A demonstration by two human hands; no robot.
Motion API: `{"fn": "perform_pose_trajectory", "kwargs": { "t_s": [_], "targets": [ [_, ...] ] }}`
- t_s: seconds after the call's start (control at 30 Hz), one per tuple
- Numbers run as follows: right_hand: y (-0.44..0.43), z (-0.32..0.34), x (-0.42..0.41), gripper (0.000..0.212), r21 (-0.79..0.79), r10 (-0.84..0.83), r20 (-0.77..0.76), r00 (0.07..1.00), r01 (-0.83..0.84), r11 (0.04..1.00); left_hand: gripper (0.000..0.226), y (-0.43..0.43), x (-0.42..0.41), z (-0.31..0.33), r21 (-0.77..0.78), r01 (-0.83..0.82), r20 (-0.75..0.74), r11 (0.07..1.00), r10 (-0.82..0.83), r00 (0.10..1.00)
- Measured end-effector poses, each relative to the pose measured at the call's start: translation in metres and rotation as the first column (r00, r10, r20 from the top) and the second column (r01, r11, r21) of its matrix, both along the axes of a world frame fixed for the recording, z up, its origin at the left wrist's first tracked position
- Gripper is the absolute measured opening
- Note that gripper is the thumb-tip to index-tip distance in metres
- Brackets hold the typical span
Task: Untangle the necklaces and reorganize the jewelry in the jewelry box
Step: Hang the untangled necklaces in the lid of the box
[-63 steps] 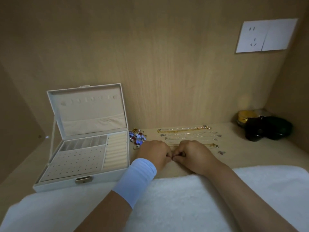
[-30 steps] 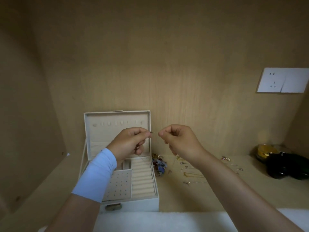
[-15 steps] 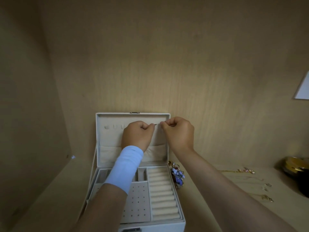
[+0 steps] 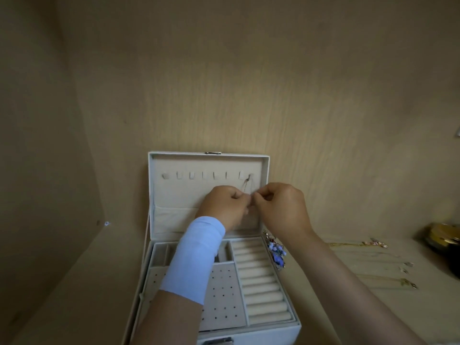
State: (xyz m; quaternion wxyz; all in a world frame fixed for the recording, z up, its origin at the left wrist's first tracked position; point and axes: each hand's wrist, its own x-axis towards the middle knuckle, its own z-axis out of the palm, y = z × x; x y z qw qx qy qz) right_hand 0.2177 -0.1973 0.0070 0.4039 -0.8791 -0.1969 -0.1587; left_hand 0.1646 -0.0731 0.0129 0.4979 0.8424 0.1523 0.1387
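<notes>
We look down on the open jewelry box (image 4: 270, 336), which stands on the desk (image 4: 346, 310) against a wooden back panel, its lid (image 4: 179, 195) upright and facing us. A row of small hooks (image 4: 202, 175) runs across the upper part of the lid's pale lining. From the rightmost hook hangs a thin necklace (image 4: 246, 185), whose fine chain drops down to the spot where the two hands meet. The left hand (image 4: 225, 207), with a light blue sleeve (image 4: 196, 257) round the wrist, is raised in front of the lid, and its fingers (image 4: 239, 195) are curled in and pinch the chain. The right hand (image 4: 282, 210) is just beside it, almost touching, and its thumb and forefinger are also closed on the chain. Below the arms we see the tray of the box: ring rolls (image 4: 261, 282) on the right, a panel with small holes (image 4: 224, 300) in the middle, and small compartments (image 4: 225, 252) behind it. Just beside the box's right wall lies a cluster of blue and red jewelry (image 4: 276, 252). Further right on the desk, well apart from the box, lie the loose necklaces (image 4: 374, 243) in rough rows. At the far right edge sits a dark container (image 4: 443, 245), too blurred for us to make out.
</notes>
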Motion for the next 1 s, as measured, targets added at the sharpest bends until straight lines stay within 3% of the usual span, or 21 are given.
{"fn": "perform_pose_trajectory", "kwargs": {
  "t_s": [0.1, 0.23, 0.37, 0.5, 0.6, 0.67, 0.77, 0.87, 1.0],
  "targets": [
    [-0.009, -0.001, -0.006, 0.021, 0.046, 0.138, -0.196, 0.971, -0.131, 0.990, 0.028, -0.001, -0.007, -0.003, -0.001, 0.099, -0.005, 0.995, -0.099, 0.995],
    [-0.015, 0.001, -0.012, 0.022, 0.125, 0.347, -0.429, 0.834, -0.326, 0.937, 0.022, -0.004, -0.015, -0.002, 0.017, 0.161, 0.036, 0.987, -0.161, 0.986],
    [-0.018, -0.002, -0.012, 0.012, 0.135, 0.469, -0.499, 0.729, -0.469, 0.873, 0.020, 0.003, -0.020, -0.003, 0.028, 0.168, 0.044, 0.985, -0.169, 0.985],
    [-0.023, 0.004, -0.006, 0.029, -0.105, 0.414, -0.348, 0.841, -0.473, 0.875, 0.018, 0.017, -0.019, -0.004, 0.020, 0.060, 0.014, 0.998, -0.060, 0.998],
    [-0.026, 0.011, -0.002, 0.024, -0.203, 0.388, -0.249, 0.887, -0.439, 0.875, 0.015, 0.011, -0.020, -0.004, -0.029, 0.105, -0.052, 0.994, -0.106, 0.993],
    [-0.029, 0.017, -0.002, 0.018, -0.181, 0.401, -0.175, 0.899, -0.429, 0.885, 0.020, 0.000, -0.019, -0.004, -0.084, 0.172, -0.083, 0.981, -0.179, 0.980],
    [-0.031, 0.022, 0.001, 0.019, -0.004, 0.439, -0.123, 0.890, -0.443, 0.897, 0.017, -0.019, -0.017, -0.003, -0.208, 0.257, -0.066, 0.944, -0.276, 0.959],
    [-0.033, 0.022, 0.008, 0.016, 0.141, 0.441, -0.106, 0.891, -0.425, 0.894, 0.016, -0.027, -0.017, -0.004, -0.219, 0.217, -0.042, 0.951, -0.231, 0.972],
    [-0.042, 0.019, 0.018, 0.020, 0.062, 0.413, -0.124, 0.902, -0.409, 0.911, 0.014, -0.021, -0.019, 0.000, -0.250, 0.103, -0.003, 0.963, -0.107, 0.994]
  ]
}}
